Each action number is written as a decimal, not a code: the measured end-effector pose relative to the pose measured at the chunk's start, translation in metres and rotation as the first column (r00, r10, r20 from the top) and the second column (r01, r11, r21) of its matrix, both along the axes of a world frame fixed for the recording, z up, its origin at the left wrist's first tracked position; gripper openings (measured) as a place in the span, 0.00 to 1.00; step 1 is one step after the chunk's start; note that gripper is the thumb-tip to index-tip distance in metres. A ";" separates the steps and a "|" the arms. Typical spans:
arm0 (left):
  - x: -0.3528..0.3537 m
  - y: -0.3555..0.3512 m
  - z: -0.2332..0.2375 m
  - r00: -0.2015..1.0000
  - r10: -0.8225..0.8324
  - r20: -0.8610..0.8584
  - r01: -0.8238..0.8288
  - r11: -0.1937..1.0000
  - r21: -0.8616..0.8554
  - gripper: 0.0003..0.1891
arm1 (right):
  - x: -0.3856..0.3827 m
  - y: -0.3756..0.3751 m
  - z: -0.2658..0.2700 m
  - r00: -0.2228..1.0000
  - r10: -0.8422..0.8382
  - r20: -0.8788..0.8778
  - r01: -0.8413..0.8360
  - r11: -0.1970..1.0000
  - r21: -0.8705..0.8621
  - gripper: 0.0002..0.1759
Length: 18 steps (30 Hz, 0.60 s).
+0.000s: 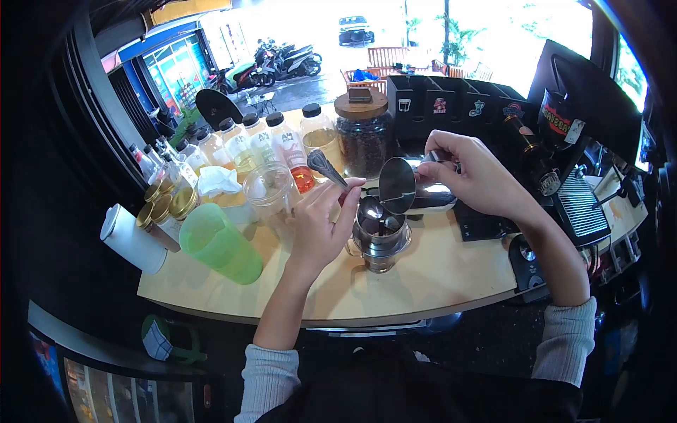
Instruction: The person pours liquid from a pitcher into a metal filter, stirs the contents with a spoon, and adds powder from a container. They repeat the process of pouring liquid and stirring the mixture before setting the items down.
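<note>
filter (pixel 381 243), one, metal, stands upright on the counter (pixel 437 282), straight ahead of you, with the near edge at its 6 o'clock. you have two hands over the work. your left hand (pixel 317 222), at the filter's 9 o'clock, has its fingers closed on one spoon (pixel 326 168); the spoon's bowl is down at the filter's mouth. your right hand (pixel 476 173), at 2 o'clock, is curled round the handle of one metal jug (pixel 431 197), tipped on its side, its mouth facing the spoon just above the filter. you can't tell from here whether jug and filter touch.

count round the filter: one clear cup (pixel 271 187) at 10 o'clock, just beside your left hand; one green cup (pixel 222 247) at 9, leaning in your view; one white canister (pixel 134 236) further out, by the left edge. at 10 to 11 you've at least five black-capped bottles (pixel 285 144), and nearer the left edge at least three gold-lidded jars (pixel 185 203). one bean jar (pixel 364 141) stands at 12, close behind the spoon. your open room runs from 4 to 7 o'clock, between filter and near edge.
</note>
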<state>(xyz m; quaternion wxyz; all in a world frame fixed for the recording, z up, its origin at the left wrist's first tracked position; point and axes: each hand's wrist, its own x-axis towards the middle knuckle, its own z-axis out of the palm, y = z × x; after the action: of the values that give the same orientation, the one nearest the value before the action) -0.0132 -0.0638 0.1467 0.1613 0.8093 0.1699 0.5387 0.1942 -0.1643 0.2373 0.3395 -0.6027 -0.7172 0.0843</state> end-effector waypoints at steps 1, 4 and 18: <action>0.000 0.000 0.000 1.000 -0.006 0.007 0.006 1.000 0.010 0.07 | -0.001 0.000 0.000 1.000 0.012 -0.017 -0.012 1.000 0.015 0.12; 0.000 0.000 0.000 1.000 0.002 -0.008 -0.002 1.000 -0.001 0.07 | 0.002 0.000 0.000 0.998 -0.014 0.059 0.013 1.000 0.008 0.12; -0.004 0.006 -0.004 1.000 0.016 -0.011 -0.016 1.000 -0.004 0.08 | 0.007 -0.010 0.005 0.999 0.028 0.016 -0.026 0.994 -0.106 0.11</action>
<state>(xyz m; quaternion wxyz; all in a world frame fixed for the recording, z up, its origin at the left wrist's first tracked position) -0.0171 -0.0579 0.1429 0.1578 0.8104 0.1783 0.5353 0.2012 -0.1745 0.2424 0.2997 -0.6109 -0.7226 0.1218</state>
